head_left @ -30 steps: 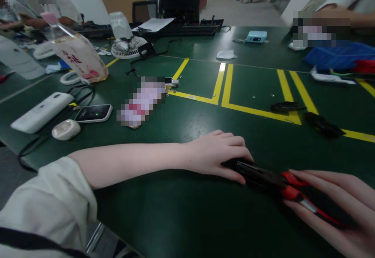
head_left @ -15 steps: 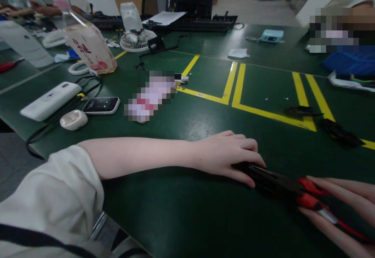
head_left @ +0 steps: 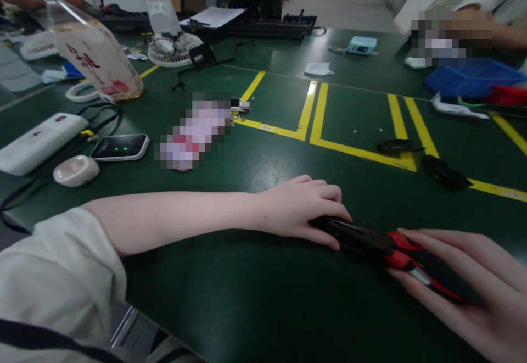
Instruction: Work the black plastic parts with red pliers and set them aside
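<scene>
Got a bottle [head_left: 99, 58] back left, black pieces [head_left: 444, 172] off right. Holding pliers [head_left: 398, 260] in right hand [head_left: 477, 280] over green table [head_left: 267, 302], aimed left, slanting lengthwise; pinching some dark thing [head_left: 323, 223] by the nose with left hand [head_left: 302, 206].

There is one pair of pliers [head_left: 398, 260], two loose black pieces [head_left: 446, 172], one pink-capped bottle [head_left: 96, 58] and one blue bin [head_left: 465, 82].

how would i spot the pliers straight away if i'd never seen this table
On the green table, go to the bottom right corner of the view, where the right hand is. It holds the pliers, their dark nose pointing toward the left hand. Red grips set them apart from the black pieces lying farther back.
</scene>
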A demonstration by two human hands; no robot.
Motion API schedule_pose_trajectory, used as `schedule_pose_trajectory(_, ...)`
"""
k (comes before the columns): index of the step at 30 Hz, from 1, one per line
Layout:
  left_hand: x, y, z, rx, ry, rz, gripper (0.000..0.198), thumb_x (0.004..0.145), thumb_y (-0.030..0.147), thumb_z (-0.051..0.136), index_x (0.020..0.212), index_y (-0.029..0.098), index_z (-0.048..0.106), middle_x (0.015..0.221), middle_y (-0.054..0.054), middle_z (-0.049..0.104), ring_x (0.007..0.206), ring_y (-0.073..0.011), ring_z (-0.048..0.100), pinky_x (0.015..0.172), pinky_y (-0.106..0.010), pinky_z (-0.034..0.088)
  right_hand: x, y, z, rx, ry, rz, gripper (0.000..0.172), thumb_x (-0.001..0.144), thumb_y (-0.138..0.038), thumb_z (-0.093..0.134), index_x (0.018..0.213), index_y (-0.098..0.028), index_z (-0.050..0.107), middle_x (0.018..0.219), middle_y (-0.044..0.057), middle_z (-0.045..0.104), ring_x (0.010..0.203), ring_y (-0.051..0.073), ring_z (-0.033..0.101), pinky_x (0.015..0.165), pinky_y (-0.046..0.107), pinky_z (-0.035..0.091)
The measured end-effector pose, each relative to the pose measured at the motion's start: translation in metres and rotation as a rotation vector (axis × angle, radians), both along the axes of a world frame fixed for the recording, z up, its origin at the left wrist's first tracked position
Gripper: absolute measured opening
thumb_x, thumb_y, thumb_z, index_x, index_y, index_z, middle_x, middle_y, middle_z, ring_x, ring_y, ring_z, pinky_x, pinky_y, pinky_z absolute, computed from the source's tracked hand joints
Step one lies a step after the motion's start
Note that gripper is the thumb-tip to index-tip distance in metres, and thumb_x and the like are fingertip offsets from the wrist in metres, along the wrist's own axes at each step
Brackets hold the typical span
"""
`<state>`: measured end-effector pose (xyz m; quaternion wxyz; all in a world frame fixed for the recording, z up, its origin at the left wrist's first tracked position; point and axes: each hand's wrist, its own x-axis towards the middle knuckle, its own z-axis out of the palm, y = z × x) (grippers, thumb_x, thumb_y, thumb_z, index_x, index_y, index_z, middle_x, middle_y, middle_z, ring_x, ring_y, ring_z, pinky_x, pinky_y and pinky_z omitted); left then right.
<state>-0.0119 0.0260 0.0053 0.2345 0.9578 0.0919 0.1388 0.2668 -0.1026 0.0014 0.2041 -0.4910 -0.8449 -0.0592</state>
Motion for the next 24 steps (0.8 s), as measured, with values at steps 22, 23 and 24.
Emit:
schedule_pose_trajectory(22,0.001,0.0,0.002,-0.073,0.053,0.039,0.04,0.09,0.044,0.068,0.12,0.018,0.062,0.115,-0.006,0.06,0.105,-0.0212,0.057,0.087,-0.031,0.037,-0.018,-0.004,0.01,-0.004,0.031,-0.03,0.033,0.092,-0.042,0.059,0.117,-0.02,0.06,0.106,0.009,0.064,0.089,0.021,0.066,0.077,0.035,0.054)
schedule_pose_trajectory(23,0.001,0.0,0.002,-0.08,0.052,0.038,0.04,0.09,0.044,0.068,0.12,0.018,0.063,0.114,-0.006,0.06,0.104,-0.021,0.057,0.087,-0.031,0.037,-0.018,-0.005,0.011,-0.007,0.049,-0.056,0.032,0.092,-0.042,0.059,0.116,-0.02,0.061,0.105,0.009,0.064,0.088,0.021,0.066,0.077,0.035,0.054)
schedule_pose_trajectory(24,0.001,0.0,0.002,-0.089,0.05,0.037,0.041,0.089,0.043,0.069,0.12,0.017,0.063,0.114,-0.006,0.06,0.104,-0.0207,0.057,0.087,-0.031,0.037,-0.019,-0.005,0.013,0.0,0.077,-0.102,0.031,0.091,-0.042,0.059,0.114,-0.021,0.061,0.104,0.008,0.065,0.088,0.021,0.066,0.077,0.035,0.054)
